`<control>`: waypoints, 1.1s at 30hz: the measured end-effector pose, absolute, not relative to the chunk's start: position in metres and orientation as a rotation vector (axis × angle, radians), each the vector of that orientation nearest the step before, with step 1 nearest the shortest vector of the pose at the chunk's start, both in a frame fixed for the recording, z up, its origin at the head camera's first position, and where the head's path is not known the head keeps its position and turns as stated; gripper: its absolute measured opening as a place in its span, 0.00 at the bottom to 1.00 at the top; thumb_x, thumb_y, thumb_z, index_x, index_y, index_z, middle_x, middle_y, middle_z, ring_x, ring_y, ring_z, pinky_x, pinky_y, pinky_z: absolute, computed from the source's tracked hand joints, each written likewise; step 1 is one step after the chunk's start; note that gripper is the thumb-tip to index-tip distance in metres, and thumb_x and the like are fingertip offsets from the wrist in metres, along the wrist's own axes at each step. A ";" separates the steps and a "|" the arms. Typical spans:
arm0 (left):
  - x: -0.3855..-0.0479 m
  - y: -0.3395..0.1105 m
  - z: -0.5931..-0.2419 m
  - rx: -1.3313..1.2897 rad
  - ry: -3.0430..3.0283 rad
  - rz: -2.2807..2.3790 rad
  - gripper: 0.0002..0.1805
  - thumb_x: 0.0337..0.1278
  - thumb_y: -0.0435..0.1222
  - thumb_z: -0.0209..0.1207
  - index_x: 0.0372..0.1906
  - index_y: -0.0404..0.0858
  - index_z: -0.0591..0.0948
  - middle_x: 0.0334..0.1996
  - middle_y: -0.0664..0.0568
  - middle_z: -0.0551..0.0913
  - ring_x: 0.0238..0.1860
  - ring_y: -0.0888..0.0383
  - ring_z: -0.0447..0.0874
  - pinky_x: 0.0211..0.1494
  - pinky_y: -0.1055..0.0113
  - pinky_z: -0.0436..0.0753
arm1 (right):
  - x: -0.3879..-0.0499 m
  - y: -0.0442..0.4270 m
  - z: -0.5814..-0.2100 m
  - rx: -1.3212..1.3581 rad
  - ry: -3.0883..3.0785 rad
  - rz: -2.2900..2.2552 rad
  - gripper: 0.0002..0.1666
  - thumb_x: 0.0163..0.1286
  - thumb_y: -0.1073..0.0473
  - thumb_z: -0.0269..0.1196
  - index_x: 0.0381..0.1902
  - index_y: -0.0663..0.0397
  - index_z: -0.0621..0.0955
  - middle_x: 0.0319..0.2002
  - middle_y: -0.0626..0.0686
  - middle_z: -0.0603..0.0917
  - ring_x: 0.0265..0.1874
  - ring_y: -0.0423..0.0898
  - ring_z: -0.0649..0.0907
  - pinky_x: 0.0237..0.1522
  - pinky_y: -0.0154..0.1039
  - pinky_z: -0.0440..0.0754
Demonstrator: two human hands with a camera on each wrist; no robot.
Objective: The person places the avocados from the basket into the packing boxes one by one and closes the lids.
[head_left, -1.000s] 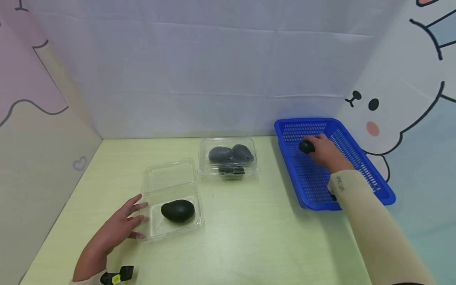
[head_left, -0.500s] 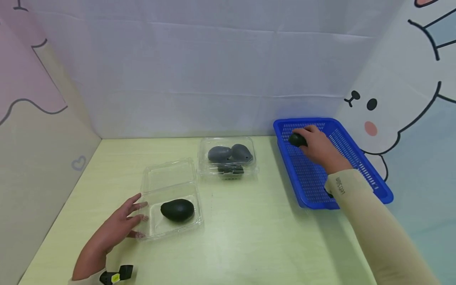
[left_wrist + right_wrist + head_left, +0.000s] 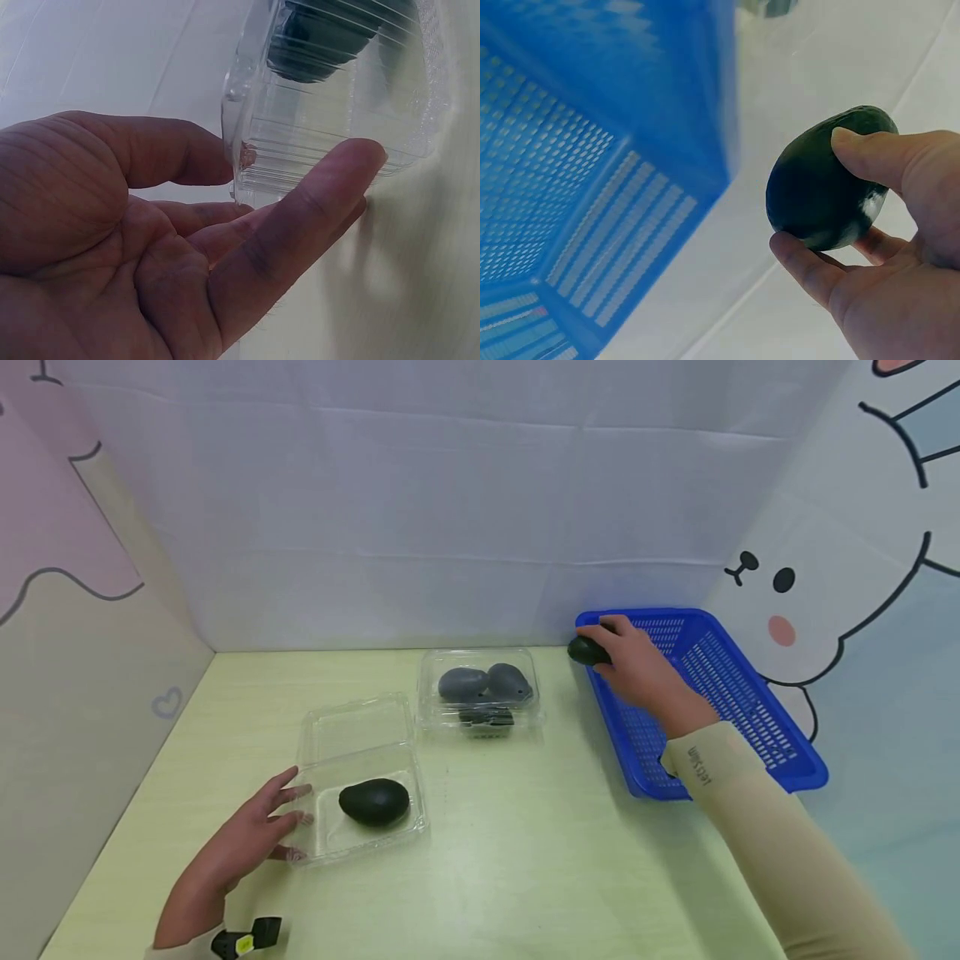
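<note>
My right hand (image 3: pixel 637 664) holds a dark green avocado (image 3: pixel 587 651) between thumb and fingers, over the left rim of the blue plastic basket (image 3: pixel 637 777). In the right wrist view the avocado (image 3: pixel 821 184) is apart from the basket wall. My left hand (image 3: pixel 251 835) rests its spread fingers against the left edge of an open clear plastic clamshell box (image 3: pixel 322 852). In the left wrist view the thumb tip touches the box rim and the fingers lie nearly straight along its side. One avocado (image 3: pixel 374 802) lies in that box, whose lid is folded back.
A second clear clamshell box (image 3: pixel 427 693), its lid down, stands at the back middle with several dark avocados (image 3: pixel 510 682) inside. The table (image 3: pixel 517 860) meets a white cloth wall (image 3: pixel 450 510) at the back. Printed panels flank both sides.
My right hand has carried the avocado left and slightly back, from over the basket's inside to its left rim. The left hand and both clear boxes have stayed put.
</note>
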State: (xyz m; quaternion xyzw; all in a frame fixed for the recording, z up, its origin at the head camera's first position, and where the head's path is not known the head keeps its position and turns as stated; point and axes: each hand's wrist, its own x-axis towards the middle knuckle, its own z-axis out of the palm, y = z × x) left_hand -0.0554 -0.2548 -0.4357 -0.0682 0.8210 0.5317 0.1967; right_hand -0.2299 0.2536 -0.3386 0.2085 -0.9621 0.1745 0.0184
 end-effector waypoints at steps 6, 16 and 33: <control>-0.055 -0.254 -0.435 -0.188 2.294 1.499 0.42 0.76 0.29 0.51 0.83 0.33 0.41 0.76 0.24 0.54 0.67 0.28 0.68 0.41 0.57 0.88 | -0.220 0.233 -0.334 0.767 -2.913 0.526 0.34 0.74 0.72 0.62 0.75 0.51 0.71 0.72 0.69 0.63 0.65 0.74 0.68 0.59 0.68 0.74; -0.053 -0.254 -0.432 -0.188 2.288 1.503 0.41 0.76 0.28 0.50 0.83 0.33 0.40 0.76 0.24 0.54 0.68 0.27 0.66 0.41 0.56 0.88 | -0.201 0.205 -0.327 0.911 -2.841 0.528 0.35 0.72 0.72 0.65 0.74 0.48 0.73 0.73 0.66 0.63 0.64 0.71 0.70 0.58 0.64 0.77; -0.052 -0.255 -0.434 -0.172 2.279 1.534 0.42 0.77 0.28 0.49 0.83 0.34 0.39 0.76 0.24 0.53 0.70 0.27 0.63 0.41 0.56 0.88 | -0.175 0.162 -0.330 1.020 -2.816 0.534 0.37 0.70 0.70 0.67 0.74 0.43 0.73 0.75 0.63 0.64 0.67 0.70 0.69 0.54 0.57 0.83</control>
